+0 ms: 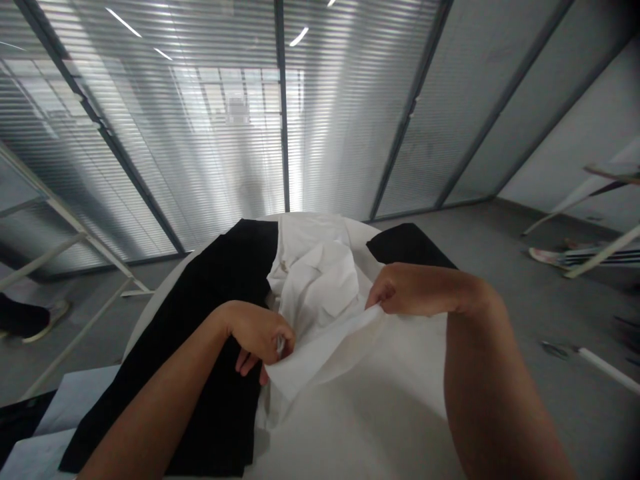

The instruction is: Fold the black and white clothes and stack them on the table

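Observation:
A crumpled white shirt (320, 280) lies on the white table, with a collar-like pointed flap near its middle. My left hand (263, 337) pinches one end of the shirt's near edge. At the other end of that edge, my right hand (400, 290) has its fingers closed on the cloth. Between the two hands the edge is stretched and slightly lifted, sagging in the middle. Under my left forearm lies a long black garment (215, 287), flat along the table's left side. The fingertips of both hands are partly hidden by folds.
The white table (380, 413) has a rounded far end. Another black cloth (410, 243) lies at its far right. Pale sheets (75, 400) sit at the lower left. A metal frame (85, 233) and a person's shoe (47, 323) are on the left. Glass partitions with blinds (330, 120) stand ahead.

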`<state>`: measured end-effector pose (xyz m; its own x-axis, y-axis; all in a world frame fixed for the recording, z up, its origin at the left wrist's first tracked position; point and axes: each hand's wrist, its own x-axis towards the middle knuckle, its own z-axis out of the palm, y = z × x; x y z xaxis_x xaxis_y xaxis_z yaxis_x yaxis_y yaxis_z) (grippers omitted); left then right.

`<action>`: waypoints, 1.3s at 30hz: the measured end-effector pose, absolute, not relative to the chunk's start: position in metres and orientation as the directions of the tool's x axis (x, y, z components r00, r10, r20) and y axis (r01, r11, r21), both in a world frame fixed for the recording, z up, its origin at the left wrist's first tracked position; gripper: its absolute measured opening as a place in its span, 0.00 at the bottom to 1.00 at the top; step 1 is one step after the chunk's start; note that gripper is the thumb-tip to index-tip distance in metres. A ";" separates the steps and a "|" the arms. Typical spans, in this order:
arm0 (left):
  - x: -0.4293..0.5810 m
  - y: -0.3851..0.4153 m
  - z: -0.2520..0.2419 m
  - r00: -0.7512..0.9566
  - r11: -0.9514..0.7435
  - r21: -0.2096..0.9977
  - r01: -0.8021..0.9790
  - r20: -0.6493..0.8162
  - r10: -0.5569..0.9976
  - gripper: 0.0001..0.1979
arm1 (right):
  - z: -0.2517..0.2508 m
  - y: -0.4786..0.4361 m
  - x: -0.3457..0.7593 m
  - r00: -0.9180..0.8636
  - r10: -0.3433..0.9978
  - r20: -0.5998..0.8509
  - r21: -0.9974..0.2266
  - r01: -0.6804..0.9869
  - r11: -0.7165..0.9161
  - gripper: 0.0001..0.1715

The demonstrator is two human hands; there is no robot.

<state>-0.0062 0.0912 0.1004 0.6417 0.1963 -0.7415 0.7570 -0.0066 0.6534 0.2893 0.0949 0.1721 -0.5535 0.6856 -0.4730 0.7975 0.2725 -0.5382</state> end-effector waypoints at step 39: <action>-0.003 0.136 0.036 0.032 -0.040 0.637 0.770 0.024 0.999 0.25 | 0.103 0.161 0.297 -0.279 0.710 -0.647 -0.505 0.854 -0.126 0.35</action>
